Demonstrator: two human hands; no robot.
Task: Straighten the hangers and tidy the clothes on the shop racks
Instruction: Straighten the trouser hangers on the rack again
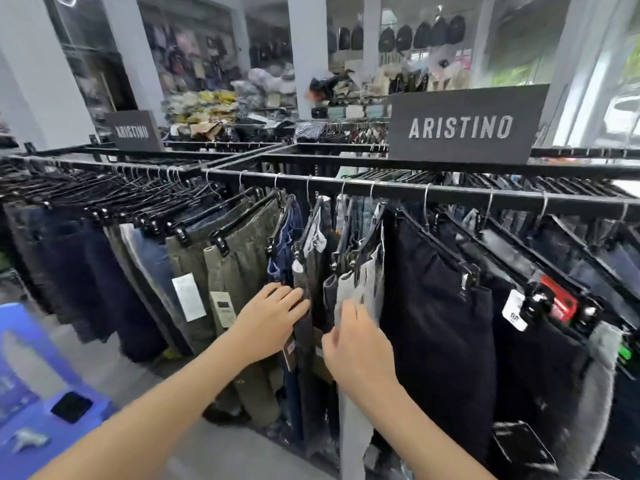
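A black rail runs across the shop rack, hung with trousers on black clip hangers. Olive trousers hang left of centre, navy trousers to the right. Between them, dark grey trousers and light grey trousers hang crowded and skewed. My left hand lies flat against the dark grey pair, fingers apart, pushing into the gap. My right hand rests on the light grey pair with fingers curled at its edge; whether it grips the cloth is unclear.
A blue plastic stool with a black phone on it stands at the lower left. Two dark ARISTINO signs stand on the rack top. More packed hangers fill the left rail. Piles of clothes and bags lie beyond.
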